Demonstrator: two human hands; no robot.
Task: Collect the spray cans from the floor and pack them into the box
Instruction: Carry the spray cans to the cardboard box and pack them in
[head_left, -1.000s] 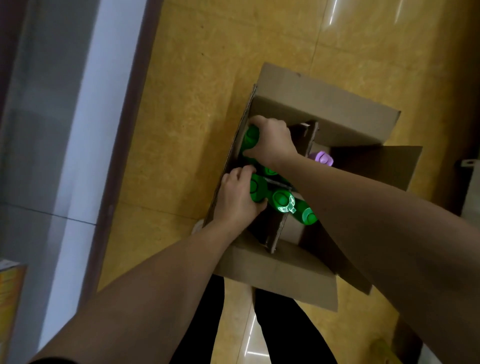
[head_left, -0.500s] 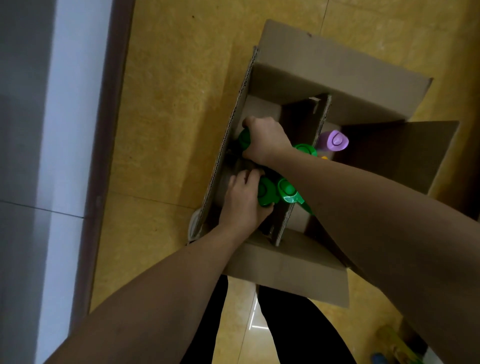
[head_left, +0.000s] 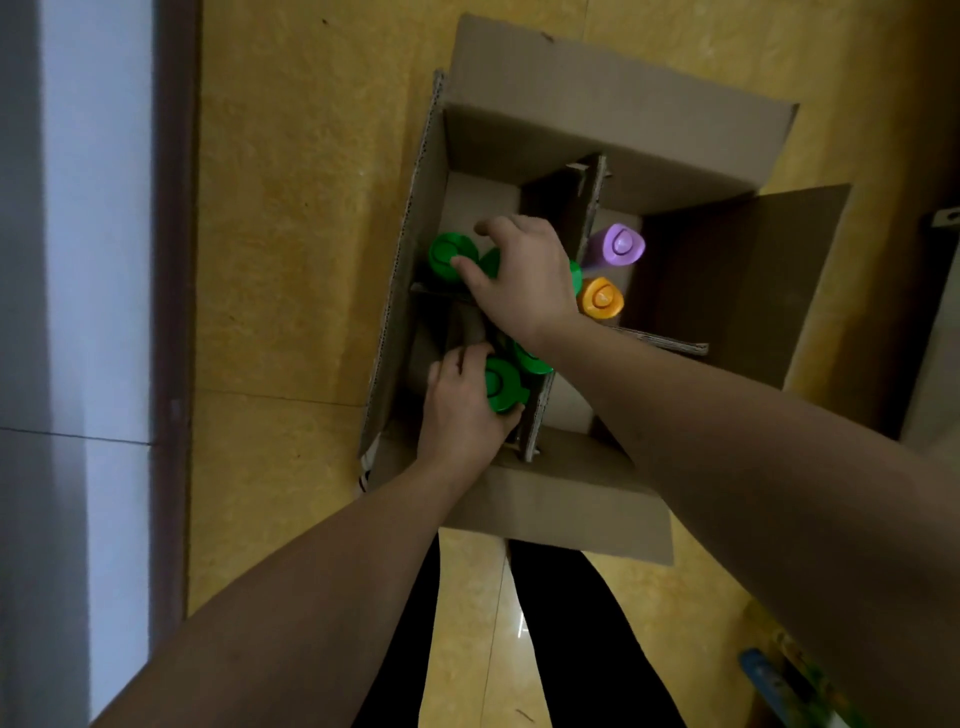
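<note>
On the yellow floor (head_left: 291, 208), a divided box (head_left: 597, 93) holds green-capped spray cans (head_left: 447, 254).

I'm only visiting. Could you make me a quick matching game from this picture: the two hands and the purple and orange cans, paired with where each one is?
Things
1. purple can
2. orange can
3. left hand
4. right hand

Places
A. grips a green can at the near end of the box
B. right of the divider, farther from the person
C. rests over the far green cans, left of the divider
D. right of the divider, just nearer than its neighbour

Pairs: 1-B, 2-D, 3-A, 4-C
</note>
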